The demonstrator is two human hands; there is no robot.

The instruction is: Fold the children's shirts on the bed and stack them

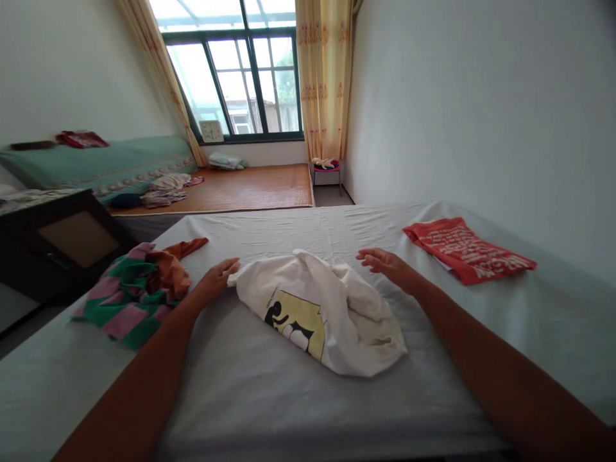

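Note:
A crumpled white cloth item [274,276] lies in the middle of the pale sheet [298,417]; it could be a shirt or a bag, I cannot tell which. On its front is a yellow print with black figures. My left hand [217,280] is at its left end, fingers stretched out; whether they touch the fabric is unclear. Off the cloth's upper right side hovers my right hand [385,264], fingers extended and nothing in them. Left of my left forearm sits a heap of green and pink checked cloth [129,295] with an orange piece [173,269] on it.
A red cloth with white lettering [469,250] lies flat at the right, near the wall. Beyond the sheet stands a brown-topped bed [260,186] with clothes [166,189] on it. A dark cabinet [72,234] is at the left, and a small stool [327,168] is by the curtain.

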